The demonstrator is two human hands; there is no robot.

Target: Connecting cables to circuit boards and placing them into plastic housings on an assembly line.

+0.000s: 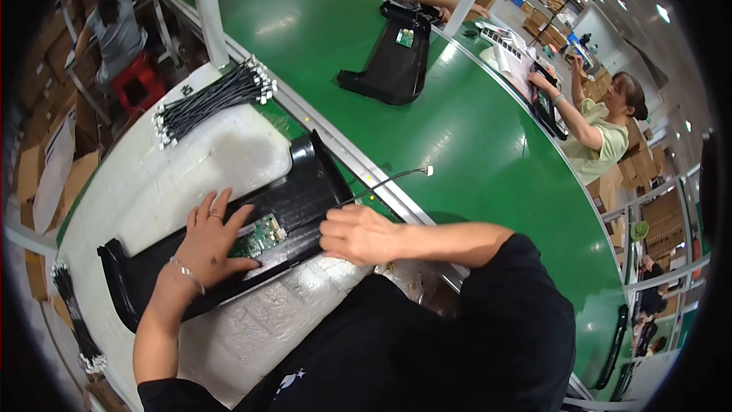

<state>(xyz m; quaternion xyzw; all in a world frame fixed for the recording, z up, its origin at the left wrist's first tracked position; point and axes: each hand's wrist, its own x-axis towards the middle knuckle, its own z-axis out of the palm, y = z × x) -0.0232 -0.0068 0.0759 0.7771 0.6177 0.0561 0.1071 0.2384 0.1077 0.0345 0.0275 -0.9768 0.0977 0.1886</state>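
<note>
A long black plastic housing [293, 198] with raised ends lies in front of me on a pale padded surface [236, 156]. A small green circuit board [261, 236] with light-coloured connectors sits inside it. My left hand [210, 236] rests on the housing, fingers spread around the board's left side. My right hand [357, 233] is closed over the housing's right part, gripping a thin black cable [396, 176]. One end of that cable sticks out past the metal rail and carries a white connector; the other end is hidden by the hand.
A bundle of black cables [213, 99] with white plugs lies at the far left, another bundle [76, 320] at the near left. Beyond the metal rail [305, 111], a second black housing [389, 61] with a board lies on the green belt [473, 130]. Co-workers sit across and at left.
</note>
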